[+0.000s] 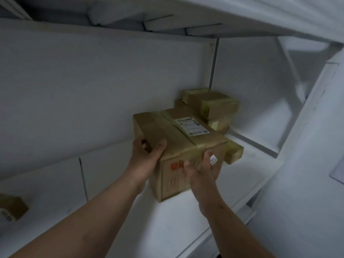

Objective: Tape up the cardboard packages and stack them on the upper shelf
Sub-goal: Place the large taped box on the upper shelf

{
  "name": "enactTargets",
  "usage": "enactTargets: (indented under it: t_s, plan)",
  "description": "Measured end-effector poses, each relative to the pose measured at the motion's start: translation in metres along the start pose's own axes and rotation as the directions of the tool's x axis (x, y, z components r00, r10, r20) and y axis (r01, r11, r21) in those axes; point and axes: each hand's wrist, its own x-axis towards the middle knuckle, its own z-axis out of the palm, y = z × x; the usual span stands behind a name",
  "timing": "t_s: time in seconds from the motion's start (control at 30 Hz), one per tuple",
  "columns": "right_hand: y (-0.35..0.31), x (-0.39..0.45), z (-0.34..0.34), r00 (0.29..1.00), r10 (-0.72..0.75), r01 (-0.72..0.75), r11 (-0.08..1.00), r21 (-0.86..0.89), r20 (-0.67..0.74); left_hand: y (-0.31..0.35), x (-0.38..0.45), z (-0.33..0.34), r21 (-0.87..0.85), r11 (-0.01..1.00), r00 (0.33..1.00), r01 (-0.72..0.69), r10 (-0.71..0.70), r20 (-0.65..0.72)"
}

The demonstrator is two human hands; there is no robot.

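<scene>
A large taped cardboard box (178, 135) with a white shipping label on top sits on the white shelf (186, 216). My left hand (147, 153) grips its near left corner, thumb on the top face and fingers round the left side. My right hand (202, 167) lies against the near end face, fingers spread up toward the top edge. Behind the box, in the shelf's back right corner, stands a stack of smaller taped boxes (212, 103). One more small taped box (234, 151) lies just right of the large one.
A small cardboard box (11, 207) sits at the far left of the shelf. Another shelf board (242, 17) runs overhead. A metal upright (213, 64) stands in the back corner. A white wall (307, 164) closes off the right side.
</scene>
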Motion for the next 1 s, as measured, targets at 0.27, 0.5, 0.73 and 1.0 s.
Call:
enactTargets:
  t_s: [0.27,0.5,0.73,1.0]
  plan:
    - [-0.014,0.088,-0.003,0.964,-0.020,-0.004,0.996,0.091,0.264,0.003,0.061,0.038,0.517,0.854,0.998,0.056,-0.061,-0.007]
    - [-0.022,0.143,-0.022,0.912,0.054,-0.089,0.994,0.069,0.406,0.008,0.087,0.067,0.473,0.880,0.999,0.053,-0.053,-0.012]
    - [-0.004,0.169,-0.020,0.920,0.030,-0.041,0.999,0.021,0.392,0.004,0.078,0.063,0.256,0.952,0.978,0.166,-0.192,0.078]
    - [-0.004,0.103,0.038,0.892,-0.027,0.144,0.964,-0.225,0.452,0.007,0.026,-0.024,0.363,0.902,0.972,0.233,-0.204,-0.117]
